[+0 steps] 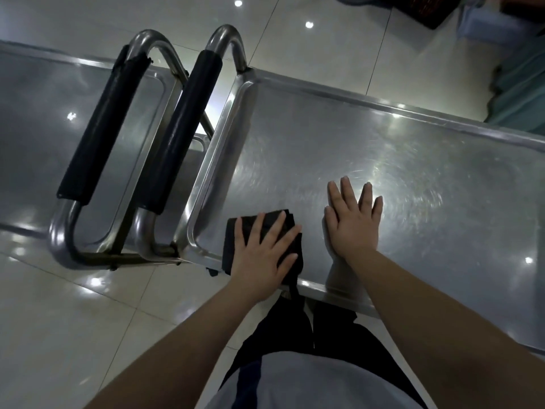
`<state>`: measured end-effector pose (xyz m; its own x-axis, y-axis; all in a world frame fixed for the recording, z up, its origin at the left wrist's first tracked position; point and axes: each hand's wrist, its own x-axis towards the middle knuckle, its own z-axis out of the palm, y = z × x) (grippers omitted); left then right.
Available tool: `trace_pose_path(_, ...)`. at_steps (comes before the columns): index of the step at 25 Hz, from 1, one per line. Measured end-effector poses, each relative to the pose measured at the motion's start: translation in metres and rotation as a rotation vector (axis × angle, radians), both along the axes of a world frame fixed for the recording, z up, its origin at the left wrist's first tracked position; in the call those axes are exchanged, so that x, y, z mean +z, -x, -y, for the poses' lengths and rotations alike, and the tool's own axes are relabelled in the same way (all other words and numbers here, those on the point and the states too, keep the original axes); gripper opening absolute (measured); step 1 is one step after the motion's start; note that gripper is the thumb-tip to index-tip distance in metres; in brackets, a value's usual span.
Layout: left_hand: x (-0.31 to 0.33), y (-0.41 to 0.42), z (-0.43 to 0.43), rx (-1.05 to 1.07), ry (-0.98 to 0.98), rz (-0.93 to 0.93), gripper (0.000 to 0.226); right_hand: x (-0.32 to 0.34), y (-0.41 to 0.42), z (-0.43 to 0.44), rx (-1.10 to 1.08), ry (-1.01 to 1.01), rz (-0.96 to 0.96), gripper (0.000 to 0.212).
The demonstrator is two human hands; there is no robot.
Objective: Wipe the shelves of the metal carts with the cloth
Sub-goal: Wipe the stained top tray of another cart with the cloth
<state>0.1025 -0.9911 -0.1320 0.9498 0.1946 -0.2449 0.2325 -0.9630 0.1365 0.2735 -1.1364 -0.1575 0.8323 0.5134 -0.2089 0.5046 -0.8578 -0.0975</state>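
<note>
- The person's dark trousers and pale top fill the bottom of the view, with both forearms reaching forward over the near rim of a cart.
- The left hand (262,252) lies flat on a folded black cloth (231,246), fingers straight and spread, pressing it down rather than gripping it. A tail of the cloth hangs over the rim below the wrist.
- The cloth sits on the top shelf (413,187) of the right-hand cart, in the corner nearest the person and just short of the raised lip to the left of the hand.
- The right hand (352,222) rests just beside the cloth, palm down on bare metal with its fingers straight and slightly apart, holding nothing.
- Beyond the right hand the steel shows swirled streaks and glare. Whether that is wiped metal or old scuffing cannot be told.
- Judged from this, the work is on this one shelf, starting from its corner. The long run to the right of the hands looks left to do, as does the second cart's shelf (38,128).
- Left of the left hand two tubular handles stand side by side, each with a black foam grip (182,128).
- Glossy pale floor tiles (73,320) mirror the ceiling lights. Farthest off lie teal fabric (522,93) and a blurred blue container (483,25).
</note>
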Motion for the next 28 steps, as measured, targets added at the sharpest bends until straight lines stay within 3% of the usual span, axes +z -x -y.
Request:
trace_pose_path(2,0.006,0.002,0.002,0.019,0.03,-0.016,0.053,0.005,-0.001,0.002,-0.043,-0.061,-0.029,0.056)
trace_pose_path(4,0.016,-0.007,-0.008,0.097,0.186,0.045,0.046,0.021,0.004,-0.007,-0.084,-0.259,-0.025,0.052)
trace_pose_path(6,0.024,-0.01,-0.028,0.208,0.321,0.162,0.042,0.035,0.014,-0.025,0.064,-0.432,-0.048,0.05)
trace_pose_path(7,0.027,-0.008,-0.039,0.252,0.3,0.197,0.041,0.039,0.023,-0.033,0.203,-0.439,-0.154,0.051)
trace_pose_path(10,0.026,0.004,-0.058,0.29,0.259,0.142,0.048,0.04,0.049,-0.044,0.459,-0.17,-0.355,0.068)
trace_pose_path(17,0.022,0.002,-0.059,0.187,0.313,0.225,0.035,0.05,0.075,-0.045,0.276,-0.317,-0.239,0.055)
trace_pose_path(22,0.027,0.003,-0.062,0.207,0.268,0.246,0.026,0.047,0.083,-0.023,-0.143,-0.416,-0.263,0.035)
trace_pose_path(25,0.025,0.005,-0.056,0.251,0.227,0.253,0.027,0.05,0.076,-0.017,-0.182,-0.54,-0.34,0.018)
trace_pose_path(28,0.023,0.009,-0.05,0.284,0.211,0.212,0.034,0.062,0.07,-0.022,-0.043,-0.676,-0.479,0.023)
